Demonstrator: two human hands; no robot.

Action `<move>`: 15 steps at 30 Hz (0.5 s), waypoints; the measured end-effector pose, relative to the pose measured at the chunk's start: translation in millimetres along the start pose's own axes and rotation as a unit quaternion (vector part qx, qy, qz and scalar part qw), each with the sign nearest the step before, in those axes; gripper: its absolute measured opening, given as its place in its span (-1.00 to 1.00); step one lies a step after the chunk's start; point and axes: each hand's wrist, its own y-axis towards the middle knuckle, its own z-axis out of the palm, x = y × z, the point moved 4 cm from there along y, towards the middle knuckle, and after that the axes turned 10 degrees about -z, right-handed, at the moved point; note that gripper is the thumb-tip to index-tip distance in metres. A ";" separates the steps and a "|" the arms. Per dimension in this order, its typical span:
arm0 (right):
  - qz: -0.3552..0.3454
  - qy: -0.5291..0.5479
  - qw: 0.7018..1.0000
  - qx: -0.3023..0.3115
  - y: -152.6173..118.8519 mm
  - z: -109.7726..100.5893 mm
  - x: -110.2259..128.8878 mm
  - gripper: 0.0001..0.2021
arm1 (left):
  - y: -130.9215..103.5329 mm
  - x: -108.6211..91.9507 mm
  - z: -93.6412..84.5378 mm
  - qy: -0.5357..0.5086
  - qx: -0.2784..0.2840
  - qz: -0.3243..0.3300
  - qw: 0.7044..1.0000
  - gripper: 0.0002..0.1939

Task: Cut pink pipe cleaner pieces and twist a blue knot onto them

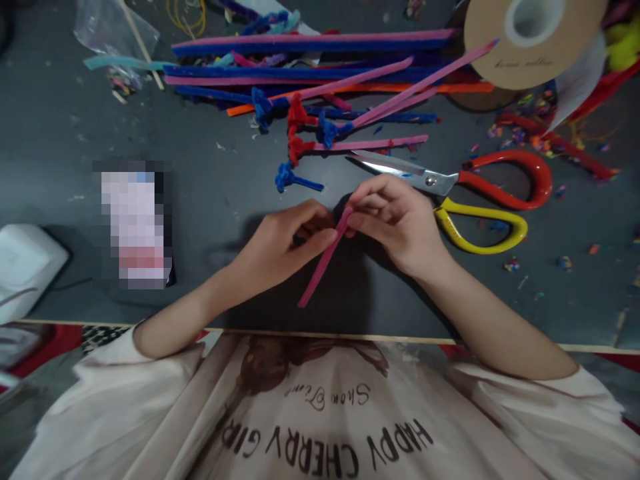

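Between my hands, above the dark table near its front edge, slants a short pink pipe cleaner (pixel 323 262). My right hand (pixel 395 220) pinches its upper end between thumb and fingers. My left hand (pixel 295 240) has its thumb and fingers closed at the strip's middle. Just beyond the hands lie a blue knotted pipe cleaner (pixel 286 176) with a short stem and several twisted pieces, among them a red one (pixel 297 148) on a pink stem. Scissors (pixel 431 180) with one red and one yellow handle lie close by my right hand.
Long pipe cleaners (pixel 310 43) in pink, blue and orange lie across the back. A cardboard spool (pixel 480 60) stands at back right, near scattered scraps (pixel 543 120). A blurred-out phone (pixel 135 227) and a white device (pixel 27 267) are on the left.
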 end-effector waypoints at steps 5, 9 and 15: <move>0.010 -0.021 0.999 0.039 -1.8 5.3 4.1 -0.82 | 7.9 0.1 4.8 -0.001 0.012 0.013 1.000 -0.86; -0.005 -0.034 0.993 0.114 -0.7 -0.4 5.6 -0.81 | 11.6 -0.9 4.5 -0.083 0.058 0.008 0.995 -0.86; -0.018 -0.173 0.969 0.175 -5.8 -4.6 19.0 -0.89 | 10.3 4.5 9.6 -0.152 0.049 0.000 0.987 -0.87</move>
